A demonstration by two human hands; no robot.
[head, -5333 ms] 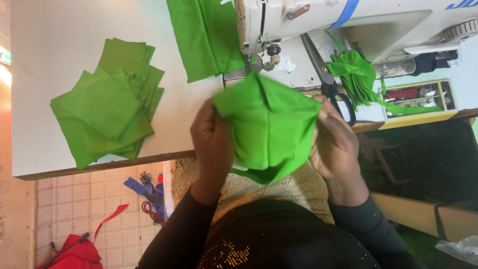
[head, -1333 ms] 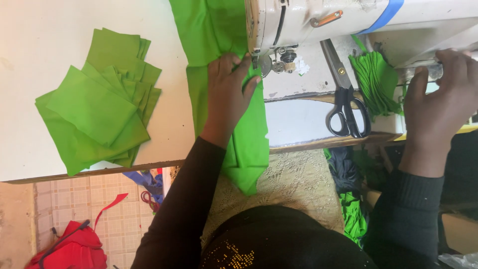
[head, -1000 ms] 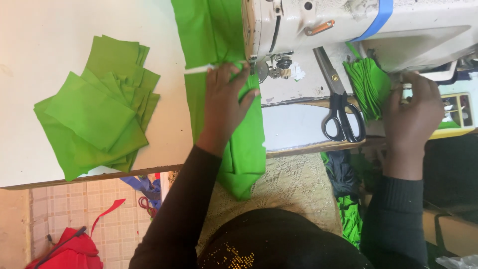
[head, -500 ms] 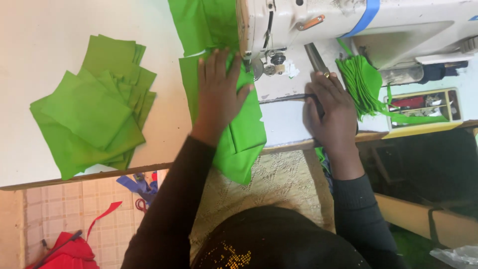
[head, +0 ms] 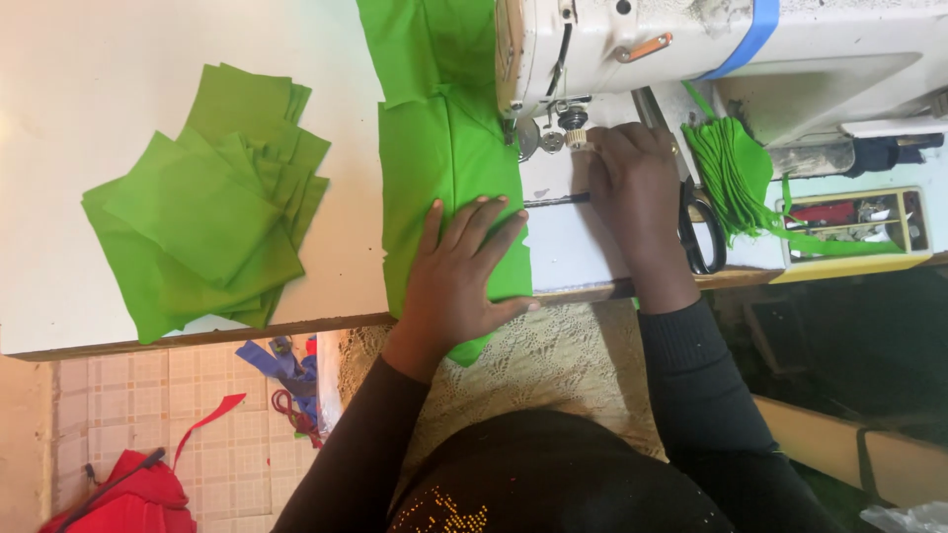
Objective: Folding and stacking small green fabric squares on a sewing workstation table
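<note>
Green fabric [head: 444, 168] at centre frame, under the sewing machine [head: 632, 44].
Left hand [head: 459, 276] lies flat, fingers spread, on it; right hand [head: 637, 188] rests curled beside it, gripping nothing.

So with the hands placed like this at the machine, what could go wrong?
The right hand sits close by the needle area, so its fingers could get caught if stitching starts. The left hand presses flat on the green fabric, whose end hangs over the table edge; its weight may skew the seam.

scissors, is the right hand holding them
No, the right hand rests on the machine bed by the needle; the scissors lie beside it.
</note>
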